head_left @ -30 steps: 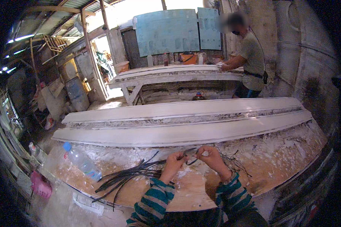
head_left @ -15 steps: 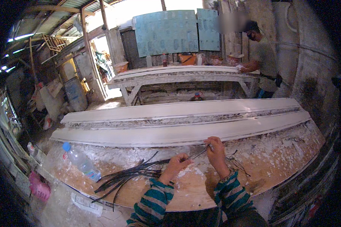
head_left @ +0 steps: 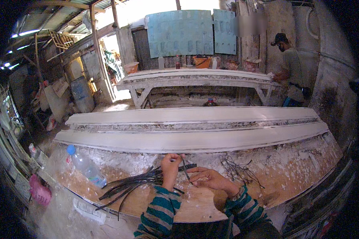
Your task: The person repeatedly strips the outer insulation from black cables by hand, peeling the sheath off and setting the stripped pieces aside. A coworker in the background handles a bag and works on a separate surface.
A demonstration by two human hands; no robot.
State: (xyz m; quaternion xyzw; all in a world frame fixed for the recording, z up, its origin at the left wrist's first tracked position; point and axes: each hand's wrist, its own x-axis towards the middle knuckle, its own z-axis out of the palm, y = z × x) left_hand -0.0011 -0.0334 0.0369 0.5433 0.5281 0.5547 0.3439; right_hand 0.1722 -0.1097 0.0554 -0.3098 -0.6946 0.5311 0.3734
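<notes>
A thin black strip (head_left: 186, 169), maybe rubber or plastic, runs between my hands above the plywood tabletop. My left hand (head_left: 170, 170) is closed, pinching the strip's upper end between thumb and fingers. Lower and to the right, my right hand (head_left: 212, 180) has its fingertips together at the strip's lower end. Beside and behind my left wrist lies a bundle of long black strips (head_left: 133, 184), fanned out toward the table's near left edge. A loose tangle of thin black strands (head_left: 243, 172) rests right of my right hand.
Two long white moulded panels (head_left: 195, 139) lie across the table beyond my hands. A clear bottle with a blue cap (head_left: 85, 167) lies at the left. White flakes (head_left: 283, 159) litter the wood. Across the room, another person (head_left: 289, 67) stands at a second workbench (head_left: 179, 83).
My right hand has come down and left; my left hand has moved up and left. The strip between them has swung from slanting sideways to nearly upright. More of the strand tangle shows.
</notes>
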